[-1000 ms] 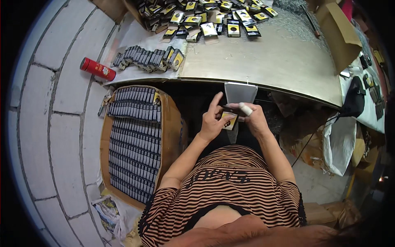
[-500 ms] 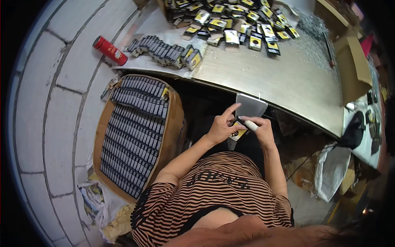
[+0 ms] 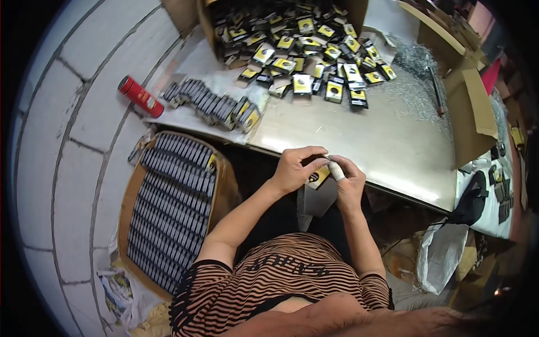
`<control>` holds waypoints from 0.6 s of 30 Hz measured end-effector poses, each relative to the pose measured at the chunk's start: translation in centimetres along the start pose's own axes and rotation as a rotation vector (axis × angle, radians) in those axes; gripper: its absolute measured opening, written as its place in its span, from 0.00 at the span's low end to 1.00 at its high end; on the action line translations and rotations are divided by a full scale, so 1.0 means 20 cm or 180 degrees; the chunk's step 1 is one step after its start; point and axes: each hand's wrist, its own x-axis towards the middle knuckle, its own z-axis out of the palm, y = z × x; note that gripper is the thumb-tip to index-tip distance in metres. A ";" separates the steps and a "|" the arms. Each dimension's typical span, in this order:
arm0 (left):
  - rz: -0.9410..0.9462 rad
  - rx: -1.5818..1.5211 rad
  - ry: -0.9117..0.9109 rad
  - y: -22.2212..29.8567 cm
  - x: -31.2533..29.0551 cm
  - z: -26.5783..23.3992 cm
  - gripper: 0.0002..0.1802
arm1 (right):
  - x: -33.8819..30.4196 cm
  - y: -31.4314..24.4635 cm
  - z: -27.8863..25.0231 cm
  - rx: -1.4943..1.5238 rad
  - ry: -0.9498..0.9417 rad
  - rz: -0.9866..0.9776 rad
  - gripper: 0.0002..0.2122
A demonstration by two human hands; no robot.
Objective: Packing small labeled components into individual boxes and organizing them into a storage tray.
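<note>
Between my hands, by the table's near edge, is a small yellow, black and white box (image 3: 318,178), partly covered by my fingers. My left hand (image 3: 295,170) is closed around its upper left side, thumb and forefinger meeting near the top. From the other side my right hand (image 3: 349,188) pinches at the box's upper end. A white wrapping (image 3: 336,171) covers one digit of that hand. What exactly the fingertips touch at the top is hidden. Below the box a grey flat panel (image 3: 319,201) shows above my lap.
A large carton (image 3: 124,224) at left is packed with rows of similar boxes. On the metal-topped table (image 3: 393,146) lie a heap of loose small boxes (image 3: 303,84), a lined-up row (image 3: 208,104) and a red flask (image 3: 140,96). A white sack (image 3: 443,258) stands at right.
My view has shifted, so the table sits lower in it. My left forefinger, raised before, has come down to the box top, and the hands are closer together.
</note>
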 end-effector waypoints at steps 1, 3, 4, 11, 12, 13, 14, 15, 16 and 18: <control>0.0181 0.0254 -0.0025 0.03 0.06 0.00 0.13 | 0.06 0.00 0.01 0.0348 0.0108 0.0069 0.08; -0.0145 -0.0125 0.0099 0.04 0.12 0.06 0.13 | 0.13 -0.02 0.02 -0.0046 0.0264 -0.0421 0.05; -0.0653 -0.0525 0.0153 0.03 0.13 0.08 0.13 | 0.14 -0.05 0.04 -0.0152 0.0236 -0.0509 0.05; 0.0240 0.2607 0.0432 -0.15 0.35 -0.21 0.08 | 0.50 0.01 -0.33 -0.2054 -0.0794 -0.1092 0.14; -0.0276 0.3671 -0.0029 -0.16 0.43 -0.34 0.17 | 0.62 -0.02 -0.47 -0.2537 -0.0538 -0.1134 0.15; -0.0003 0.4000 0.0038 -0.17 0.51 -0.39 0.23 | 0.79 0.01 -0.68 -0.2909 -0.0094 -0.1527 0.17; 0.0250 0.4346 0.0146 -0.17 0.59 -0.39 0.29 | 0.94 0.01 -0.88 -0.3541 0.0600 -0.1538 0.16; 0.0598 0.3861 -0.0226 -0.15 0.71 -0.34 0.32 | 1.09 0.00 -1.05 -0.3993 0.1341 -0.1479 0.15; 0.0913 0.3375 -0.0593 -0.14 0.82 -0.25 0.36 | 1.23 -0.05 -1.18 -0.3854 0.1825 -0.0590 0.16; 0.1862 0.3435 -0.1400 -0.21 1.02 0.01 0.38 | 1.44 0.07 -1.53 -0.3948 0.2681 0.0032 0.24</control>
